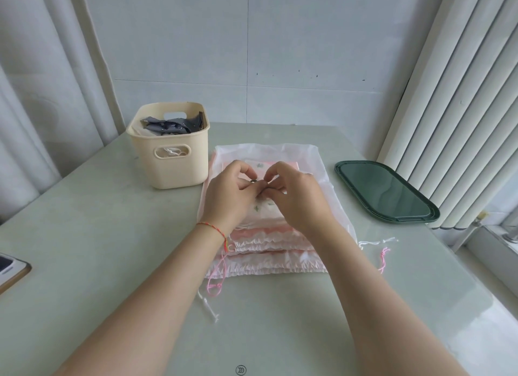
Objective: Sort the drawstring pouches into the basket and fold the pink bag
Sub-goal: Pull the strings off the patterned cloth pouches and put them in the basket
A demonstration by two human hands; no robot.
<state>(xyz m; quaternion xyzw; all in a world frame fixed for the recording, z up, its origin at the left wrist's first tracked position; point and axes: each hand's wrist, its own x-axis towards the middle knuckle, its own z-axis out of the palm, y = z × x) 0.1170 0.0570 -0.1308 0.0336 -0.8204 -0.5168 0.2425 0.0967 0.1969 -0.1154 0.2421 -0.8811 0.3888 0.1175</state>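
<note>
A stack of pink and white drawstring pouches [269, 252] lies flat in the middle of the table, gathered tops toward me, cords trailing left and right. On top rests a small pale pouch [266, 207] with a green print. My left hand [229, 190] and my right hand [294, 193] meet above it, fingertips pinched on a small dark metal snap at its upper edge. The cream basket [171, 162] stands to the left of the stack and holds grey pouches [173, 124].
A dark green tray lid [386, 192] lies to the right of the stack. A phone [11, 269] sits at the table's left edge. White curtains hang left and right; a window ledge runs along the right.
</note>
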